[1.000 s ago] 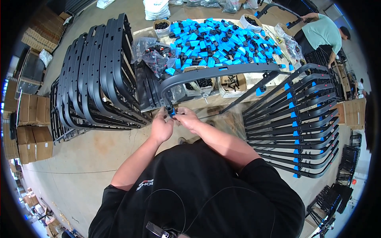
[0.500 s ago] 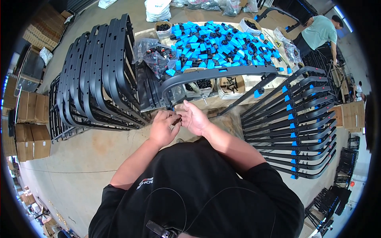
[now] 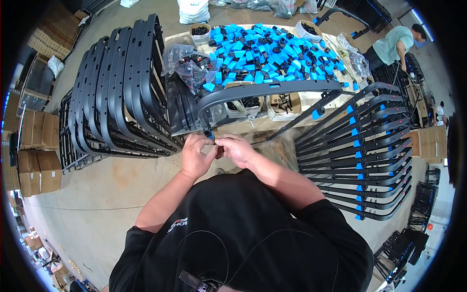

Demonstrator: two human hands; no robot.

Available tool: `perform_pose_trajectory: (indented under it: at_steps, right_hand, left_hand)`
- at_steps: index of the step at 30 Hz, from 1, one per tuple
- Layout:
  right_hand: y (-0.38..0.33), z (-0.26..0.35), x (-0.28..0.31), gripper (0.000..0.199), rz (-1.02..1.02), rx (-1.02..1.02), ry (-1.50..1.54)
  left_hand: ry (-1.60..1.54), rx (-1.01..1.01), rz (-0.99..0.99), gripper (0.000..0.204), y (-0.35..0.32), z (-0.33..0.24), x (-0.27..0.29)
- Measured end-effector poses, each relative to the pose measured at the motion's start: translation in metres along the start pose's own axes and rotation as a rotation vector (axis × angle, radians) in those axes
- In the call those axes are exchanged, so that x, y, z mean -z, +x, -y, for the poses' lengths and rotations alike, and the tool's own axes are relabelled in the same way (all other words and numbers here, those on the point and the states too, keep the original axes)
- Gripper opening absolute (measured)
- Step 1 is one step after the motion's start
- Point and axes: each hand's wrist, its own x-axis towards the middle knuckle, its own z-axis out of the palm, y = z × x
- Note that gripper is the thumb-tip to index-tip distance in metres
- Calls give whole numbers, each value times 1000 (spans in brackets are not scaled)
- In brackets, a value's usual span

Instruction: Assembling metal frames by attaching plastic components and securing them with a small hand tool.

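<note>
My left hand (image 3: 196,156) and my right hand (image 3: 236,152) meet in front of my chest, fingertips nearly touching. Both are closed in a pinch. Something small and dark shows under the fingers of my right hand, too hidden to name. Just beyond my fingertips is the lower left end of a black bent tube frame (image 3: 272,89), with a bit of blue on that end. The frame stands at the near edge of the work table (image 3: 321,100), its bar curving across in front of the heaped parts.
Blue and black plastic pieces (image 3: 272,53) heap on the table, near tubs of small black parts (image 3: 199,33) and a clear plastic bag (image 3: 192,73). Black frames stack at left (image 3: 114,92) and right (image 3: 362,155). Cartons (image 3: 39,129) stand far left; a co-worker (image 3: 394,44) bends at far right.
My right hand has turned from palm up with fingers spread to a closed pinch, and its fingertips have come against my left hand's. The co-worker's arm has shifted.
</note>
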Motion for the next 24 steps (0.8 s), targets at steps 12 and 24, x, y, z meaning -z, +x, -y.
perform_pose_trajectory:
  at_steps: [12,24]
  right_hand:
    - [53,3,17,20,-250,153,-444]
    - [66,-2,21,21,-204,247,-614]
  left_hand:
    - [210,453,305,31,16,27,-9]
    - [414,424,439,29,24,29,-22]
